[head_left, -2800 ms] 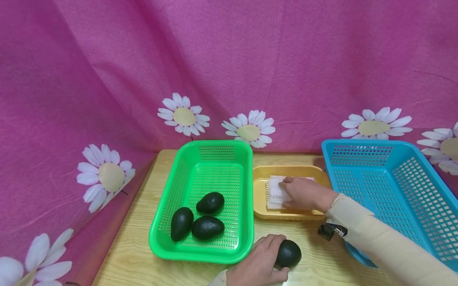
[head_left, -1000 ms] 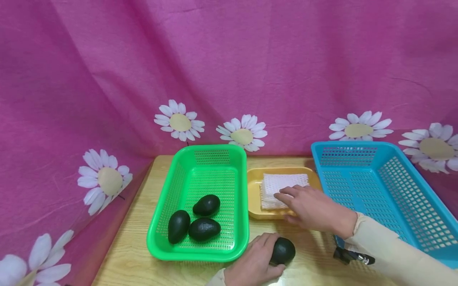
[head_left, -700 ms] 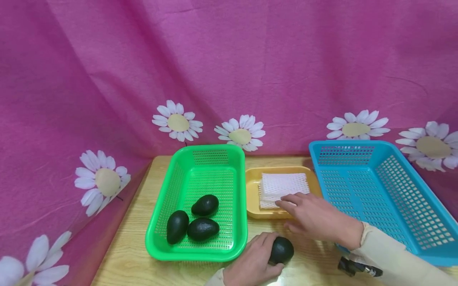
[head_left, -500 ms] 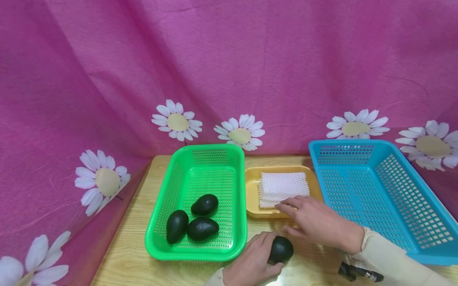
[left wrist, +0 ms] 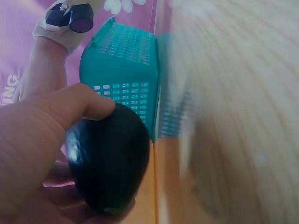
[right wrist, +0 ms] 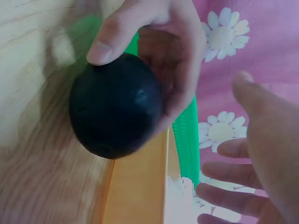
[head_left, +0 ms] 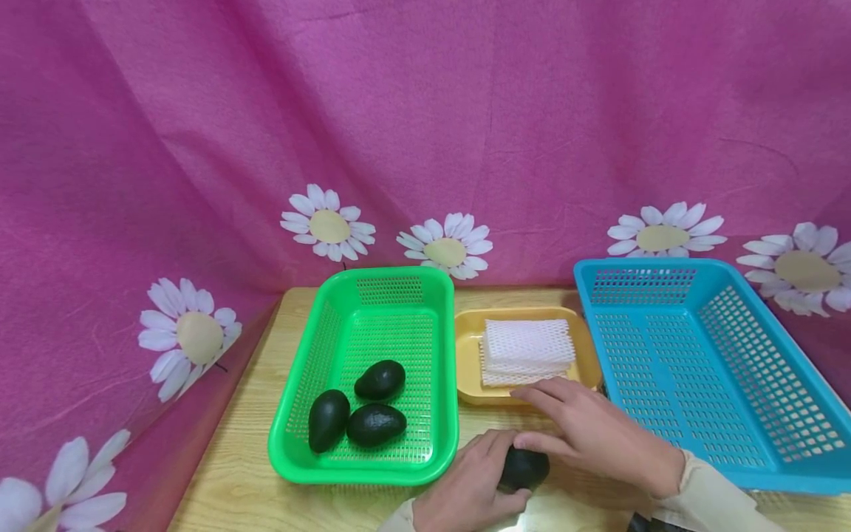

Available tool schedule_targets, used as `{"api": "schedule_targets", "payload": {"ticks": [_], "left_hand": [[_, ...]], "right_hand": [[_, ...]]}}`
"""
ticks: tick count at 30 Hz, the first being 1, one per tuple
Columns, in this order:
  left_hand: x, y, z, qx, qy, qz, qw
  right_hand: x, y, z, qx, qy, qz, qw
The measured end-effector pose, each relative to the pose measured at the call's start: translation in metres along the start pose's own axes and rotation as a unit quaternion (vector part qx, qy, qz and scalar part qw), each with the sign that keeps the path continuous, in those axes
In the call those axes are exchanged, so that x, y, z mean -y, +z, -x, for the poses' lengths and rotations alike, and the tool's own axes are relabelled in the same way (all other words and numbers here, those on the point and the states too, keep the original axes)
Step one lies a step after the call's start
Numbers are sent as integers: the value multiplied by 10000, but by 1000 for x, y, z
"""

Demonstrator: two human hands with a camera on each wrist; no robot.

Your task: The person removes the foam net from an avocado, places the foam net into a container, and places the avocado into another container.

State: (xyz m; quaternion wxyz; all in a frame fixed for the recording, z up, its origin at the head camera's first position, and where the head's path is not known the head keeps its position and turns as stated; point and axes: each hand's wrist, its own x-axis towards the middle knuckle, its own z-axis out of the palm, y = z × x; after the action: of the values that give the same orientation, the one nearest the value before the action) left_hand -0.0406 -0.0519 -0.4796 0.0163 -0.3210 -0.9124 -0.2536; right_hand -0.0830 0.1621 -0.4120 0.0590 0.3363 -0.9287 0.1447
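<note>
My left hand (head_left: 468,480) grips a dark avocado (head_left: 527,470) just above the wooden table, in front of the trays. In the left wrist view its thumb lies on the top of the avocado (left wrist: 114,156) and the fingers wrap underneath. My right hand (head_left: 592,432) hovers over the right side of that avocado, overlapping it in the head view. Its fingers are spread and loosely extended, with nothing between them in the right wrist view. Behind it, white foam net sleeves (head_left: 528,343) lie stacked in a yellow tray (head_left: 468,355).
To the left stands a green basket (head_left: 282,443) with three avocados (head_left: 377,425) inside. A blue basket (head_left: 665,406) stands on the right, beside the yellow tray. Pink flowered cloth (head_left: 425,133) hangs behind the table (head_left: 226,473).
The right hand has left the foam net sleeves and come back toward the front, down to the held avocado. The left hand keeps its grip in much the same place.
</note>
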Motion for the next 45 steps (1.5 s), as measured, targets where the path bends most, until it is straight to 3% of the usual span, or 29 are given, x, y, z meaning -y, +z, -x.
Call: {"api": "schedule_targets", "payload": {"ticks": [4,10,24,31,36,45], "left_hand": [[-1,-2,0,-162,182,2,9997],[-3,-4,0,-545,553,-229,9967],[-12,-22,-4,-885,1274,-686,9855],[-16,-42,-3,-777,1332,-617,9861],[-15,-55,-5,-888,1346,-680,9846],[-3,-72,-3,-1104,1059,-709,9857]], "right_hand": [[0,2,3,-125,76,-117,9998],[-5,8,9,-436,-175,-220,9987],[-13,9,15,-495,-805,-730,9928],[-15,8,12,-755,-1034,-999,9867],[-16,6,9,-864,-1046,-1037,9853],[-15,2,-2,-861,-955,-1061,9860]]}}
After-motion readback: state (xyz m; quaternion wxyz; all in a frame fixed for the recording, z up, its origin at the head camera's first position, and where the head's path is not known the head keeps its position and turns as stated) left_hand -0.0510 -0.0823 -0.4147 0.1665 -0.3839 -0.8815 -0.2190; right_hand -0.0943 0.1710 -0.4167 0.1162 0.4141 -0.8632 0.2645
